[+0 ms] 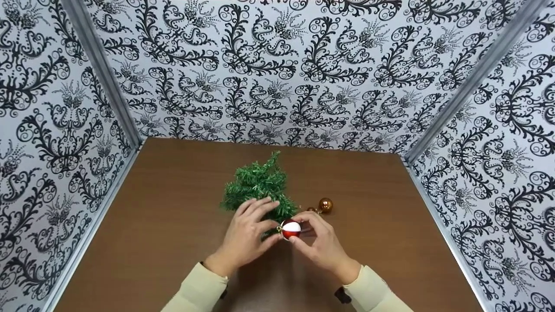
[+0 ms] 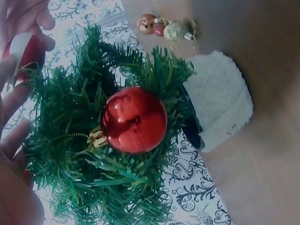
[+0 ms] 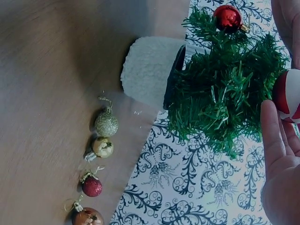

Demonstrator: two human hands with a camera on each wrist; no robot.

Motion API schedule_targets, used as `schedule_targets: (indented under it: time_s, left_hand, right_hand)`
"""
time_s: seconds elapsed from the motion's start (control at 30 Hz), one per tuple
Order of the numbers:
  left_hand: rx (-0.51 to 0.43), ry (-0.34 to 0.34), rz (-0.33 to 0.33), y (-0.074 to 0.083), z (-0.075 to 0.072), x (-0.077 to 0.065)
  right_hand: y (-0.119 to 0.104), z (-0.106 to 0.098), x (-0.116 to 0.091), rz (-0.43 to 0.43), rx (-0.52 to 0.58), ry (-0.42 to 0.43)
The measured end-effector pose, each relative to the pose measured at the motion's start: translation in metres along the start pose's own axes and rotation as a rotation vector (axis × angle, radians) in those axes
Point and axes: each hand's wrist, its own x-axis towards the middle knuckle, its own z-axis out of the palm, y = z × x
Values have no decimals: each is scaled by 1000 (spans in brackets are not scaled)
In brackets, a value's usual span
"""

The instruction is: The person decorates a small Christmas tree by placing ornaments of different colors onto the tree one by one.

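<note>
Probably light, the red-and-white bauble point(image 1: 291, 228) looks hard, slick and perhaps brittle, so a gentle hold round its sides or by its gold cap point(image 1: 279, 228) should suit. The right hand point(image 1: 323, 243) grips it between thumb and fingers, just in front of the green tree point(image 1: 259, 183) on the table point(image 1: 173, 225). The left hand point(image 1: 248, 232) has thumb and forefinger beside the cap; whether they pinch, I cannot tell.
</note>
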Motion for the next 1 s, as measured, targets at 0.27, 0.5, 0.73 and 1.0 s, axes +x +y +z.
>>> schedule_targets:
  time_s: [0.27, 0.5, 0.73, 1.0]
  left_hand:
    - [9, 60, 24, 1, -2, 1]
    - [36, 121, 24, -1, -9, 0]
    - [34, 96, 20, 1, -11, 0]
    - [27, 61, 4, 1, -7, -1]
  right_hand:
    - [7, -1, -4, 23, 8, 5]
    - [7, 3, -8, -17, 3, 1]
    - [13, 11, -14, 1, -27, -119]
    - [13, 15, -13, -6, -126, -103]
